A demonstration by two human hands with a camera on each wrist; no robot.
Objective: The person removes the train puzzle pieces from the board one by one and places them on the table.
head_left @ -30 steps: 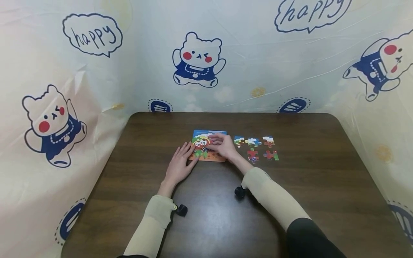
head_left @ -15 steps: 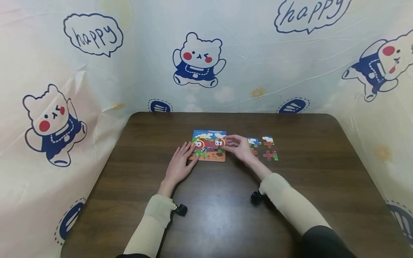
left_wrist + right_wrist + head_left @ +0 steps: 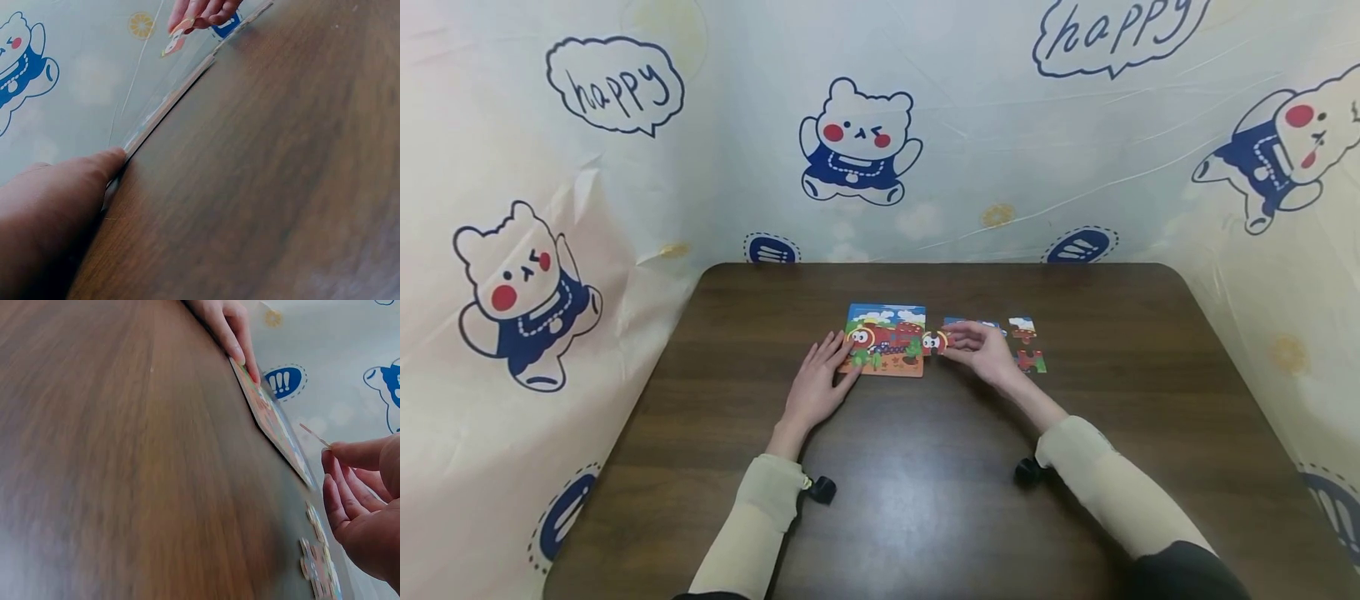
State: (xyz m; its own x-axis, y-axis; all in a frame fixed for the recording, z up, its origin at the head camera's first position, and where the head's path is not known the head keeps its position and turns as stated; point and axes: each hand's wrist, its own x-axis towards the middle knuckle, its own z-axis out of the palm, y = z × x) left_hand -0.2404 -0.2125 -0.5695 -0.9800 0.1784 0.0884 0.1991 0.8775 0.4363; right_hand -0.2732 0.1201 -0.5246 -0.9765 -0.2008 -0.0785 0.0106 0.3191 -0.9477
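Puzzle board point(image 3: 893, 363) on table point(image 3: 880, 483), backdrop point(image 3: 970, 150) behind

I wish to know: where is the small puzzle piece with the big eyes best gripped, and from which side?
Pinch the puzzle piece by its right edge, coming from the right, as the right hand does. It is thin and held raised, and its left edge faces the picture board, so that side is probably better left free.
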